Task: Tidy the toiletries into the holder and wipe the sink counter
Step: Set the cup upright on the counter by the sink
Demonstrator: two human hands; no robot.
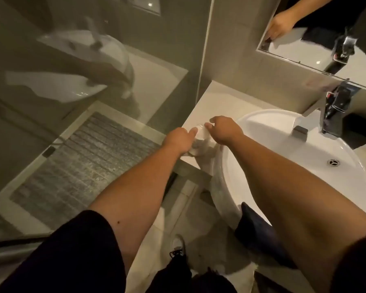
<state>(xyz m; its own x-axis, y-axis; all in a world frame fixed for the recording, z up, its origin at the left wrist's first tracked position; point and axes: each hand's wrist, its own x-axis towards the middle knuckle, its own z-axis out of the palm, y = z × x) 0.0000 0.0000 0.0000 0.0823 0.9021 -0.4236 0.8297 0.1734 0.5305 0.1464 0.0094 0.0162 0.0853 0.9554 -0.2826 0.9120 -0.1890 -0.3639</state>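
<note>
A clear glass tumbler (201, 136) stands on the front left corner of the pale sink counter (220, 98), just left of the white basin (283, 149). My left hand (181, 139) wraps around the tumbler's left side. My right hand (223, 129) reaches across from the basin side with its fingertips pinched on the tumbler's rim. The lower part of the tumbler is blurred and partly hidden behind my left hand. No toiletries or cloth show on the counter around it.
A chrome faucet (334, 115) stands behind the basin, with a black box (359, 129) to its right. A mirror (325, 34) hangs above. A glass shower partition (93, 81) runs along the counter's left edge. The drain (334, 162) sits in the basin.
</note>
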